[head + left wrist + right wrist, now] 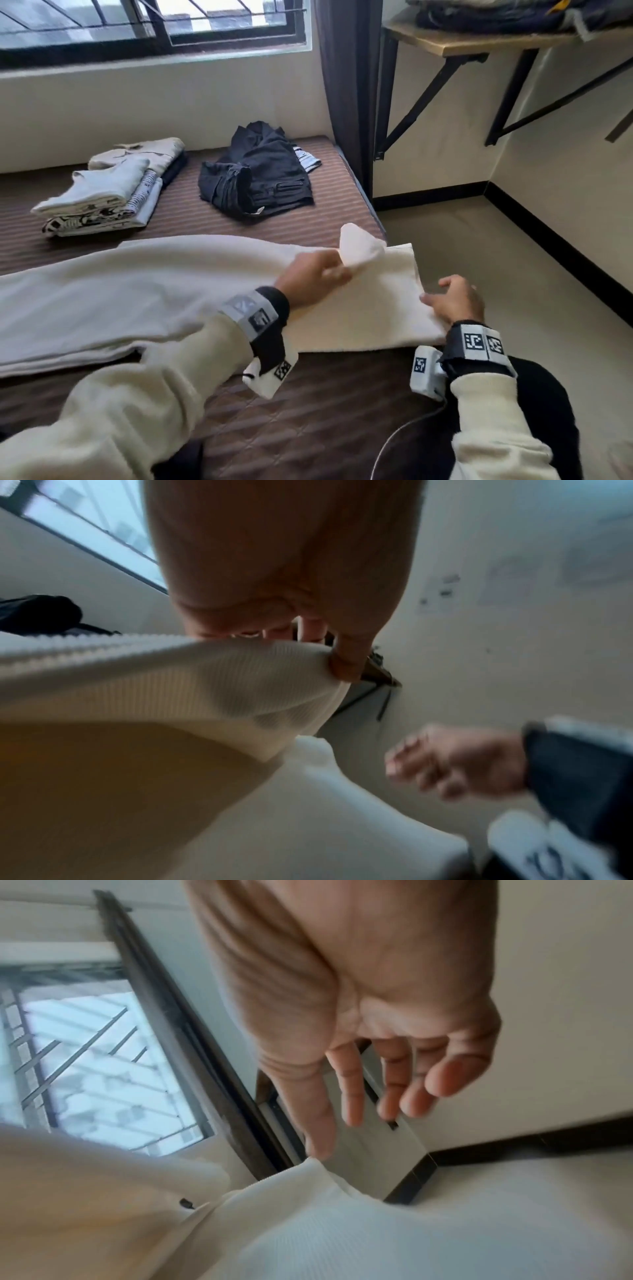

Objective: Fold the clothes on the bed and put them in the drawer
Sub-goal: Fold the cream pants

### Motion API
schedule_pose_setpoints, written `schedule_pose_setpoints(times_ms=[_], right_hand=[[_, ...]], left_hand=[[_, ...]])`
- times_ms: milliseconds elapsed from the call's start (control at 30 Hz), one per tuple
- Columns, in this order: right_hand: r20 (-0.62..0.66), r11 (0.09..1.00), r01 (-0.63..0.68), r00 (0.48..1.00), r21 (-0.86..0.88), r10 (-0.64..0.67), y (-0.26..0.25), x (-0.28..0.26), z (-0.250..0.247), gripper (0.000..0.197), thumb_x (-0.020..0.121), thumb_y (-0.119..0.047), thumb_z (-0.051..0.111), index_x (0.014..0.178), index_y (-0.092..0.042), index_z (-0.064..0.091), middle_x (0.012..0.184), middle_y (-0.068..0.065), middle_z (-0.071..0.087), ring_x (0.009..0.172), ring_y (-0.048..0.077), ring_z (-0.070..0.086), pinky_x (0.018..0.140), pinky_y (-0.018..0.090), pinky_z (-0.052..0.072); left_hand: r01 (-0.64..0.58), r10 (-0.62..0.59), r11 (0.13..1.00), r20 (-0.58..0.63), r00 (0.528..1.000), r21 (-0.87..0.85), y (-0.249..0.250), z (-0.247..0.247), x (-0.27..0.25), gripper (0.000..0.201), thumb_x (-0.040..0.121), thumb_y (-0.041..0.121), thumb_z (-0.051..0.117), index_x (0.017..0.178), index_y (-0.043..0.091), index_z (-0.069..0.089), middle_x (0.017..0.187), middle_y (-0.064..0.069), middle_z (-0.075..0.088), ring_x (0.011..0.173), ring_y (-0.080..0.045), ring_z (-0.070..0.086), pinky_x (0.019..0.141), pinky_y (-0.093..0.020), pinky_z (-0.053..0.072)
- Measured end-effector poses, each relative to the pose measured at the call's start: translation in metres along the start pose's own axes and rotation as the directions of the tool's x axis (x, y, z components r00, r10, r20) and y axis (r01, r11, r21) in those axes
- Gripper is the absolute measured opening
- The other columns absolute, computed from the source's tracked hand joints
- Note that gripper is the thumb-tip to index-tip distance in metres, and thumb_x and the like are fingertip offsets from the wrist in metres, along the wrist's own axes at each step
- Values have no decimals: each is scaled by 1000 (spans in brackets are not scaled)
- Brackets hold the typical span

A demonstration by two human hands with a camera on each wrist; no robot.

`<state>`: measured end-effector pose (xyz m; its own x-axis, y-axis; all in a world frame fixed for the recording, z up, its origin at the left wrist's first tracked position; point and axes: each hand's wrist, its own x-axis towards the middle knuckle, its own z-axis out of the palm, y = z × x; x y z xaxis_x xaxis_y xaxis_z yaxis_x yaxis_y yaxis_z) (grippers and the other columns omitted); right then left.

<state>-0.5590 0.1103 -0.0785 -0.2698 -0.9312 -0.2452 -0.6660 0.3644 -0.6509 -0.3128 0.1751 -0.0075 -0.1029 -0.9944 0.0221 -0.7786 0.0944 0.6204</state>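
The long white garment point(144, 294) runs off the left edge of the head view, so its far end cannot be seen. The right hand point(455, 761) is blurry in the left wrist view. The clothes on the shelf point(496, 15) are cut off at the top.

Daylight from the window point(150, 20) lights the head view evenly; shadows soft, no glare; wall edges bow toward the frame borders; both wrist views soft and smeared; right hand point(455, 761) motion-blurred in left wrist view; white cloth point(342, 1231) defocused up close.
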Motion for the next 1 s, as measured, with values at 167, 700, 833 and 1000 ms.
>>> schedule_pose_setpoints(times_ms=[167, 700, 833, 1000], right_hand=[[5, 919, 58, 998, 390, -65, -28, -45, 9, 38, 86, -39, 70, 77, -3, 60, 81, 23, 69, 67, 32, 67, 70, 44, 59], [200, 58, -195, 974, 979, -105, -47, -53, 14, 44, 87, -23, 67, 127, -8, 57, 113, 13, 67, 101, 30, 65, 81, 52, 54], [298, 84, -328, 921, 941, 250, 2, -60, 34, 17, 88, -15, 69, 104, -12, 62, 108, 14, 66, 89, 30, 64, 56, 46, 58], [297, 167, -346, 918, 923, 262, -4, -62, 44, 27, 85, -16, 73, 108, -15, 60, 112, 11, 65, 87, 28, 64, 57, 39, 52]], left_hand=[[155, -160, 979, 31, 987, 132, -23, 44, -21, 27, 86, 38, 69, 101, 16, 68, 103, -6, 64, 90, -19, 55, 72, -25, 34], [198, -132, 884, -182, 975, 423, -40, 24, -50, 70, 79, 22, 72, 138, 37, 38, 129, -4, 39, 121, -25, 35, 97, -40, 32], [172, -90, 829, -177, 980, 533, -57, 29, -58, 70, 83, -4, 51, 141, 34, 38, 124, -6, 44, 114, -26, 47, 92, -38, 39], [191, -189, 816, -61, 980, 545, -81, 29, -71, 48, 89, 22, 58, 134, 36, 47, 126, -2, 45, 118, -23, 45, 96, -39, 37]])
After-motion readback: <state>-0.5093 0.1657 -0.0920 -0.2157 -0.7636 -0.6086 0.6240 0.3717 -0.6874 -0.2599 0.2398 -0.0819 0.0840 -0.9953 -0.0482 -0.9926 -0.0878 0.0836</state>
